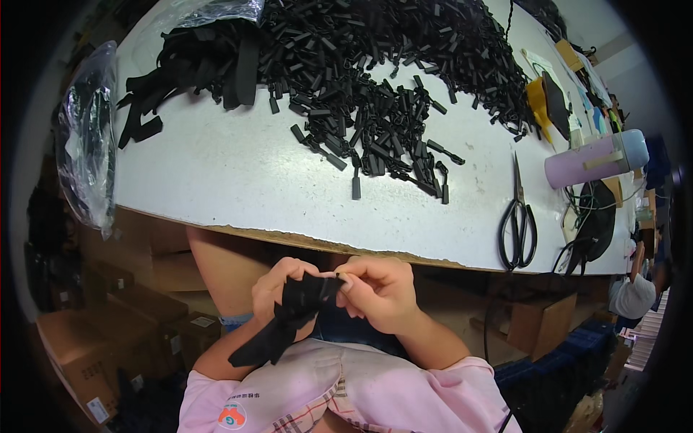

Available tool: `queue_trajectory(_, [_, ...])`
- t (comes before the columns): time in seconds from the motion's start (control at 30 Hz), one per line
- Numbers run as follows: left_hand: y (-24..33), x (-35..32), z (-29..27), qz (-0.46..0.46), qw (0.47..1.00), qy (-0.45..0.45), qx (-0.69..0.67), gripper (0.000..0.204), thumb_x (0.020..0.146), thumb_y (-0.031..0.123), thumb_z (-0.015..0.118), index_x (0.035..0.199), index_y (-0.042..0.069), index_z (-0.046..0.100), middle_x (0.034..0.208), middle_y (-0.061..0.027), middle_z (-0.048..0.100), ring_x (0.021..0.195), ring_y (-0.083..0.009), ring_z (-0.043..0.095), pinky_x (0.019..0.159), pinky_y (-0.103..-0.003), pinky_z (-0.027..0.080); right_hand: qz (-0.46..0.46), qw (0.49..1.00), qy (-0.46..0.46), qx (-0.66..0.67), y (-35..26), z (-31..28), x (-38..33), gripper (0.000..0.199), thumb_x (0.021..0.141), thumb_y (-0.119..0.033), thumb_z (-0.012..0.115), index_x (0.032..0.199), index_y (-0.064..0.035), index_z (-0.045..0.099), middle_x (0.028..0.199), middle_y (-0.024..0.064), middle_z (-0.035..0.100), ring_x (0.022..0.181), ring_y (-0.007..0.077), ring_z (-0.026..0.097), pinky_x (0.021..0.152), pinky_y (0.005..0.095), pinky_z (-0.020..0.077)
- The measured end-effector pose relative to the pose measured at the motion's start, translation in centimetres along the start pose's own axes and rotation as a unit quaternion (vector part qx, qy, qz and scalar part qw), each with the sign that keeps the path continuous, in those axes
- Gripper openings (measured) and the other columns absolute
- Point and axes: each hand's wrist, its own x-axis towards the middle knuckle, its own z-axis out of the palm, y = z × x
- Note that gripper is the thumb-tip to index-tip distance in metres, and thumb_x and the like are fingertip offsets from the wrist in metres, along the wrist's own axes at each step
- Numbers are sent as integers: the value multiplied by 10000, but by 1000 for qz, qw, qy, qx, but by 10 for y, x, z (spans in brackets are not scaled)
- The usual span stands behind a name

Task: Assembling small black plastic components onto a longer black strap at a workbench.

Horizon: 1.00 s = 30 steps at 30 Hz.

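Pinching: I watched the left hand point(266, 292) grasp black fabric strips point(307, 297) just off the white tabletop point(209, 166), the right hand point(382, 294) nip a small dark bit point(337, 276).
Heaps: loose black pulls point(379, 148) and spare strips point(247, 68) lay unhandled; I judged the held piece unfinished.
Clear bag point(86, 141): something dark showed through.
Brown carton point(83, 343): contents I couldn't see.

White worktable point(209, 166): spans upper half of frame; front edge worn to brown. Pale wall point(626, 72): upper right. Cardboard boxes point(94, 353): lower left.
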Motion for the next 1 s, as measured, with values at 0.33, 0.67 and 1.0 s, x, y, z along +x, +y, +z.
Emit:
queue_trajectory(0.33, [9, 15, -8, -268, 900, -41, -340, 230, 811, 160, 510, 940, -19, 445, 690, -91, 503, 592, -137, 522, 541, -259, 441, -202, 687, 243, -654, -26, -41, 59, 130, 700, -97, 547, 782, -8, 501, 596, 116, 510, 471, 268, 525, 430, 349, 430])
queue_trajectory(0.67, [8, 14, -1, -246, 934, -25, -257, 159, 794, 117, 544, 919, 24, 513, 787, -18, 514, 698, -74, 473, 614, -209, 404, -197, 676, 199, -682, -33, -45, 59, 100, 620, -25, 530, 653, -22, 437, 554, 126, 490, 464, 286, 505, 429, 347, 427])
queue_trajectory(1.0, [14, 21, 7, -150, 976, -9, -160, 106, 768, 47, 560, 865, 9, 540, 800, -22, 527, 726, -79, 480, 658, -207, 399, -208, 960, 79, -170, -10, -17, 18, 136, 659, 59, 555, 785, 9, 562, 674, 61, 548, 540, 76, 517, 466, 184, 422])
